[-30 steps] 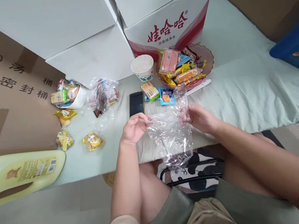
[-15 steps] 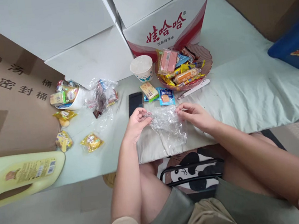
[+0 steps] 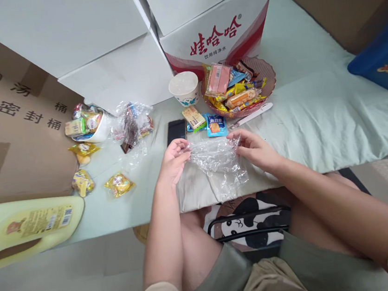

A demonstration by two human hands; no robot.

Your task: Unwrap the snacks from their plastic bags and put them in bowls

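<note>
A crinkled clear plastic bag (image 3: 217,161) hangs between my two hands over the front of the table. My left hand (image 3: 174,160) pinches its left upper edge; my right hand (image 3: 253,149) pinches the right upper edge. The bag looks limp, with nothing visible inside. Just beyond lie a blue snack packet (image 3: 216,125) and a cream-and-green packet (image 3: 194,118). A dark phone (image 3: 176,131) is beside my left fingertips. Behind my right hand, a white pen-like tool (image 3: 252,115) rests against a pink ribbed bowl (image 3: 270,81) heaped with wrapped snacks.
A paper cup (image 3: 184,88) stands by the bowl, before white cartons (image 3: 217,40). At left are a tipped white cup (image 3: 103,128) with snacks, a filled clear bag (image 3: 132,124), loose yellow packets (image 3: 119,185) and a pale yellow jug (image 3: 48,222). A blue container (image 3: 380,59) stands right.
My hands have moved slightly apart, drawing the bag's upper edge wider and straighter. The things on the table have stayed in place.
</note>
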